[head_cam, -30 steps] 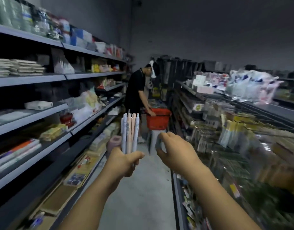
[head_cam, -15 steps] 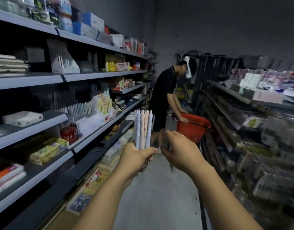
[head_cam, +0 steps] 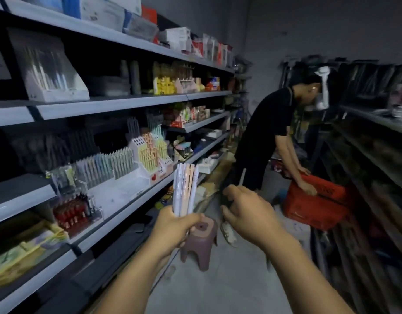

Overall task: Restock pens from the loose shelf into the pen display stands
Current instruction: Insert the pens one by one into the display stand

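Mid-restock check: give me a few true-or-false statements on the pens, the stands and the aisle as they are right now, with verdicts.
1. The left hand grips a bundle of pens upright. True.
2. The pen display stands sit on the shelving to the person's right. False: they sit on the left-side shelving.
3. Another person bends over a red basket further down the aisle. True.
4. The brown stool lies tipped on its side. False: it stands upright on the floor.
5. The bundle of pens is slotted into a stand. False: the left hand holds it out in the aisle, apart from the stands.
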### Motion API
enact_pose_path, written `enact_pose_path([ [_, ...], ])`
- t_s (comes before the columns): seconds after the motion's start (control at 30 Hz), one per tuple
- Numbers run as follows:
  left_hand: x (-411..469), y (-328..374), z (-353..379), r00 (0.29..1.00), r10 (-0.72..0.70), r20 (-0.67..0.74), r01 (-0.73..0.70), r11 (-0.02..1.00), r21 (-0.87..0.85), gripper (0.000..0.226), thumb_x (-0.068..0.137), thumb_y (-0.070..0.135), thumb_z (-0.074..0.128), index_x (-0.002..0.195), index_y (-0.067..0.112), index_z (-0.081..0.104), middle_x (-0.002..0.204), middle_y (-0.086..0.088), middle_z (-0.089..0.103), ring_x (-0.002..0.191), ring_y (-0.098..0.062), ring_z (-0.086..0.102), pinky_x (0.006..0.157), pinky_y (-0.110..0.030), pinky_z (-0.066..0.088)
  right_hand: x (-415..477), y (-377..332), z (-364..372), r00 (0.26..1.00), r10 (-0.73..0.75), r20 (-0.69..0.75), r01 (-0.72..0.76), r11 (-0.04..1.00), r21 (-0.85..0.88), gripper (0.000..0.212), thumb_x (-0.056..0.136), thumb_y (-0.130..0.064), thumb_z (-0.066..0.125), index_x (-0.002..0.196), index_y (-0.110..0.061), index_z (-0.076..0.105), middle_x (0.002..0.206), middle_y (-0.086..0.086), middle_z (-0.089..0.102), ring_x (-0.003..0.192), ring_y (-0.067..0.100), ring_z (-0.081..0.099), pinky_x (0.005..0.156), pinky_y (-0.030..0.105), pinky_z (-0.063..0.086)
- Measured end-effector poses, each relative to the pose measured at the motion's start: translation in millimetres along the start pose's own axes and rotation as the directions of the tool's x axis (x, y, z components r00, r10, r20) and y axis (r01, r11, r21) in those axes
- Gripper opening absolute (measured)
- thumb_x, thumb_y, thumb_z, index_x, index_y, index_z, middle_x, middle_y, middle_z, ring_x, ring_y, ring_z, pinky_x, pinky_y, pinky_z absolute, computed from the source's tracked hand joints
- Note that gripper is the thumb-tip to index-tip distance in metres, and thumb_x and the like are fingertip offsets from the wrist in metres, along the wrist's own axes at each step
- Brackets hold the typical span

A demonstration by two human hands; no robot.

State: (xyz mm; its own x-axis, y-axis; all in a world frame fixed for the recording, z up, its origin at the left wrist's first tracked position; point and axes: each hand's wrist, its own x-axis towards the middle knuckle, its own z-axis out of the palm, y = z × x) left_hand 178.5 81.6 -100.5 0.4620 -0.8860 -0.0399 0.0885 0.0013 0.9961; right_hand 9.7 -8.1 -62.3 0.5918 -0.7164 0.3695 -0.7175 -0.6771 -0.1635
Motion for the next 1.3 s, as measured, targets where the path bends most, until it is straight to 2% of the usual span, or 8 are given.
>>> enact_pose_path([
  [0.13,84.4,8.1,2.6,0.994,-0.018,-0.103,0.017,1.000,-0.002,0.027,0.082,0.006,0.080,0.068,0.008,0.057,0.051,-0.008,0.051,0.035,-0.013,0.031,0.041,-0.019,0.023,97.7,22.8,35.9,0.989,-0.124,0.078,0.118,0.989,0.087,0.034,0.098,-0.039,0.051,0.129,-0.025,0.047,0.122,-0.001,0.055,0.110,0.025,0.058,0.077,0.037,0.051],
  [0.37,190.8,2.0,-46.7,0.947,-0.040,-0.318,0.035,0.999,-0.020,0.027,0.082,0.016,0.083,0.074,0.009,0.058,0.055,-0.008,0.054,0.041,-0.017,0.036,0.045,-0.025,0.029,243.3,20.5,123.4,0.937,-0.316,0.151,0.283,0.937,0.204,0.027,0.099,-0.040,0.055,0.121,-0.024,0.051,0.117,-0.001,0.057,0.099,0.022,0.060,0.076,0.041,0.055],
  [0.53,265.0,-12.3,-99.7,0.913,-0.049,-0.405,0.036,0.999,-0.040,0.027,0.085,0.014,0.081,0.078,0.004,0.057,0.056,-0.011,0.052,0.037,-0.015,0.039,0.041,-0.023,0.031,323.6,-13.7,196.8,0.881,-0.436,0.184,0.357,0.868,0.347,0.033,0.099,-0.039,0.055,0.130,-0.028,0.052,0.117,-0.007,0.058,0.098,0.016,0.060,0.077,0.039,0.055],
  [0.67,311.0,-20.0,-142.2,0.890,-0.073,-0.450,0.065,0.997,-0.033,0.031,0.084,0.015,0.081,0.068,0.004,0.058,0.047,-0.006,0.051,0.035,-0.014,0.045,0.039,-0.021,0.034,374.1,-53.0,231.4,0.854,-0.469,0.225,0.216,0.713,0.667,0.027,0.099,-0.032,0.061,0.125,-0.026,0.060,0.114,-0.012,0.063,0.097,0.007,0.063,0.083,0.030,0.054],
  [0.8,342.7,-29.9,-181.2,0.881,-0.094,-0.463,0.063,0.995,-0.081,0.034,0.086,0.007,0.078,0.058,0.006,0.057,0.046,-0.008,0.050,0.036,-0.016,0.045,0.040,-0.021,0.035,414.1,-96.4,263.6,0.839,-0.489,0.237,0.048,0.501,0.864,0.012,0.099,-0.032,0.062,0.109,-0.030,0.069,0.100,-0.013,0.071,0.089,0.009,0.068,0.078,0.034,0.058],
  [1.07,380.2,-47.5,-230.8,0.843,-0.135,-0.520,0.036,0.980,-0.195,0.032,0.090,-0.010,0.067,0.063,0.004,0.057,0.038,-0.006,0.046,0.028,-0.011,0.042,0.040,-0.019,0.042,460.8,-153.6,320.8,0.814,-0.499,0.297,-0.147,0.318,0.937,0.004,0.093,-0.017,0.072,0.092,-0.013,0.073,0.076,-0.006,0.070,0.074,0.014,0.069,0.068,0.030,0.058],
  [1.13,385.2,-53.2,-236.9,0.807,-0.157,-0.569,0.056,0.980,-0.191,0.031,0.091,-0.002,0.070,0.063,0.005,0.057,0.039,-0.004,0.047,0.029,-0.011,0.038,0.039,-0.021,0.035,468.4,-163.6,334.6,0.795,-0.524,0.304,-0.155,0.310,0.938,0.006,0.093,-0.015,0.071,0.089,-0.012,0.072,0.071,-0.008,0.068,0.069,0.012,0.067,0.065,0.026,0.055],
  [1.3,389.4,-66.2,-236.3,0.764,-0.146,-0.628,-0.006,0.972,-0.233,0.032,0.089,0.031,0.073,0.059,0.019,0.067,0.048,-0.007,0.047,0.040,-0.019,0.035,0.049,-0.032,0.032,482.7,-177.0,362.6,0.718,-0.564,0.409,-0.342,0.226,0.912,0.013,0.095,-0.014,0.067,0.086,-0.004,0.069,0.070,0.015,0.060,0.069,0.039,0.058,0.062,0.044,0.055],
])
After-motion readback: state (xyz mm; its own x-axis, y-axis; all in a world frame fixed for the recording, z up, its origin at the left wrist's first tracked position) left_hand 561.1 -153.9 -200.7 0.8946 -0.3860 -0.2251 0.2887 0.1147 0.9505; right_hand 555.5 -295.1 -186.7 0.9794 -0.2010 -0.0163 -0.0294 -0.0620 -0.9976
